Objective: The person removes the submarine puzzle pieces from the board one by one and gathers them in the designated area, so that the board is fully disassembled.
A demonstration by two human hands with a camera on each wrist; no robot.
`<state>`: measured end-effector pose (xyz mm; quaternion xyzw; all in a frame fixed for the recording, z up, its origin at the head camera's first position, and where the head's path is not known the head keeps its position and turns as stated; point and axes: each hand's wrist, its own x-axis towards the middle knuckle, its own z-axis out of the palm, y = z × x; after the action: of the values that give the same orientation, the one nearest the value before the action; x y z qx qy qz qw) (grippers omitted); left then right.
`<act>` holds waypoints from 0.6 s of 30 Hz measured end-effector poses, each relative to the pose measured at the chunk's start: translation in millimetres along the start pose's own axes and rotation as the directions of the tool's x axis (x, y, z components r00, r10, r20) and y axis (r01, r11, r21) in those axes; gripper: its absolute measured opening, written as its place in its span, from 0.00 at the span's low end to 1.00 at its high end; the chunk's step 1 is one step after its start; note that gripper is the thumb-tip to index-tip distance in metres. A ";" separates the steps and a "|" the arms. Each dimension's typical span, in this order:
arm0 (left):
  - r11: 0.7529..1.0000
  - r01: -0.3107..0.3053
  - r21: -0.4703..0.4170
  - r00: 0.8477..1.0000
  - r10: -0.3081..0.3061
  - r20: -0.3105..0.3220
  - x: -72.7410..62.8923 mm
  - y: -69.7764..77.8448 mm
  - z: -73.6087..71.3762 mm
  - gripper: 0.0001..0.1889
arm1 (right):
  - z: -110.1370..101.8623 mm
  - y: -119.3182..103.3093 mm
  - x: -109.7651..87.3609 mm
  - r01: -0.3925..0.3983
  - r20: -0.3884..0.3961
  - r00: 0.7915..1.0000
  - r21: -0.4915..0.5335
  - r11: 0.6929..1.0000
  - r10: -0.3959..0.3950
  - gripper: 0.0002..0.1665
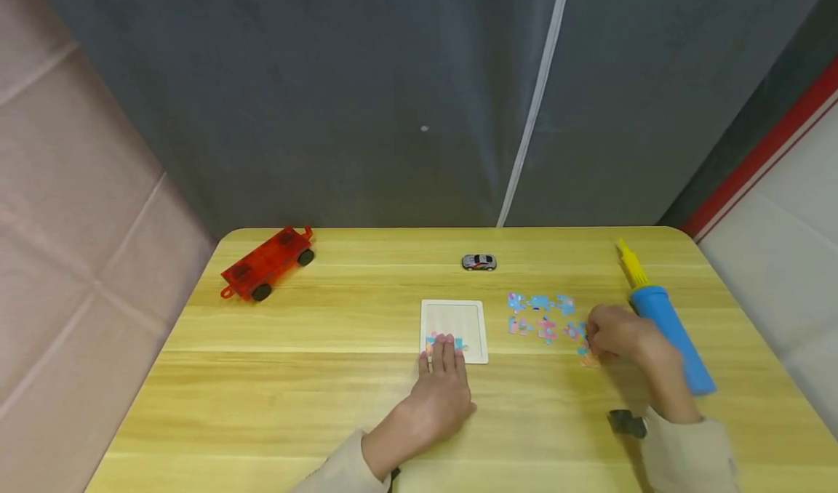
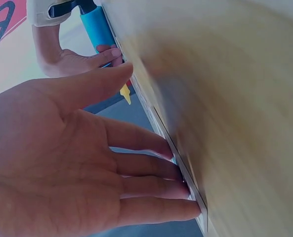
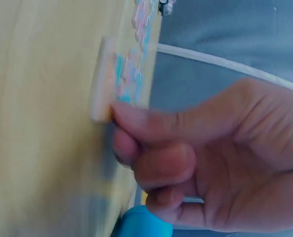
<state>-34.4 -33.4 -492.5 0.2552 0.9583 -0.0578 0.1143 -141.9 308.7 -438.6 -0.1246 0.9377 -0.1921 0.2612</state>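
Note:
In the head view a pale square puzzle tray lies mid-table, with a few colourful jigsaw pieces along its near side. My left hand rests its outstretched fingertips on the tray and partly covers those pieces. Loose jigsaw pieces in pink and blue lie in rows to the right of the tray. At the right end of them, my right hand pinches an orange-toned jigsaw piece between thumb and forefinger, blurred and edge-on in the right wrist view; its other fingers are curled in.
A blue pump with a yellow nozzle lies just beyond my right hand. Behind the tray stands a small silver toy car. A red toy wagon sits at the back left. A grey curtain hangs behind the table.

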 end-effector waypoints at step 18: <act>0.995 0.052 -0.082 0.993 -0.043 0.107 -18.3 1.0 -50.9 0.44 | -4.9 -116.8 -8.5 0.129 -0.120 0.983 -0.085 0.988 -0.138 0.09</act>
<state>-28.1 -32.7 -438.8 0.2239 0.9583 -0.0333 0.1741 -121.9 208.5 -381.2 -0.1848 0.9485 -0.1804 0.1832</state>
